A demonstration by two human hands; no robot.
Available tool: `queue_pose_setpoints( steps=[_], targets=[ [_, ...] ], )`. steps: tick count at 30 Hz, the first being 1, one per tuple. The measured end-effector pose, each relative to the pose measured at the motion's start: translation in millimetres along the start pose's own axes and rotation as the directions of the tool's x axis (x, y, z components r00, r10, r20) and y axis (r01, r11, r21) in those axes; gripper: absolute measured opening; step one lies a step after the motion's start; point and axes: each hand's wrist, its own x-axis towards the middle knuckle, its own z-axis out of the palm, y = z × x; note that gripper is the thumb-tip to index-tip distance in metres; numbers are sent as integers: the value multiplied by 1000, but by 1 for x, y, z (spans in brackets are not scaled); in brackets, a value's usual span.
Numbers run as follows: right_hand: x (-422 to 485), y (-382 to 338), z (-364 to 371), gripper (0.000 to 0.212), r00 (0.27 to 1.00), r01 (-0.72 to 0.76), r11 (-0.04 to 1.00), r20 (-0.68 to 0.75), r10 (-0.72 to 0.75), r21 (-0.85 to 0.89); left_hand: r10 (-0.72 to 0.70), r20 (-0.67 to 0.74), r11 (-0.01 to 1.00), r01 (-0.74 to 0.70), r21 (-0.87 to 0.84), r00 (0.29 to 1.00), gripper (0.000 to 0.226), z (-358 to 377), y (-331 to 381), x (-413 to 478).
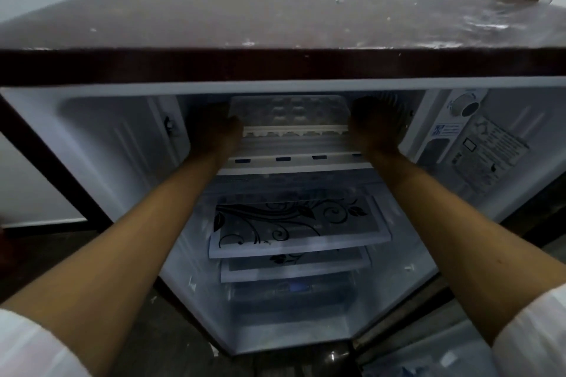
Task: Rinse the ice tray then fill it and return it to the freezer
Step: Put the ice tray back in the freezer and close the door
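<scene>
A white ice tray (289,112) with rows of moulded cells lies inside the freezer compartment (92,119) at the top of an open fridge. Both my arms reach in. My left hand (214,128) holds the tray's left end, its thumb over the rim. My right hand (375,125) holds the tray's right end. The fingers are dark and partly hidden in the compartment's shade. The tray sits just above the white ridged freezer shelf edge (294,131). Whether the cells hold water cannot be told.
The fridge's dark brown top (275,18) juts out just above the opening. Below are glass shelves with a black floral print (291,223) and a lower drawer (291,297). A thermostat dial (465,107) and labels sit on the right inner wall.
</scene>
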Motion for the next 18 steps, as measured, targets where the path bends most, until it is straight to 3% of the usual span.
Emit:
queue_pose_setpoints(
  steps=[3,6,9,18],
  targets=[
    [-29,8,0,26,983,179,983,-37,-177,49,109,3,978,-108,180,994,47,1,-1,-30],
    [-72,14,-8,39,943,331,943,54,-328,-40,169,60,925,-180,336,984,51,2,1,-78],
    [-128,23,-11,47,877,481,866,89,-473,-135,330,44,851,-317,418,943,48,7,-4,-135],
    [-305,49,-50,71,892,356,926,342,-296,-128,396,255,798,-468,380,882,54,16,-3,-308]
  ],
)
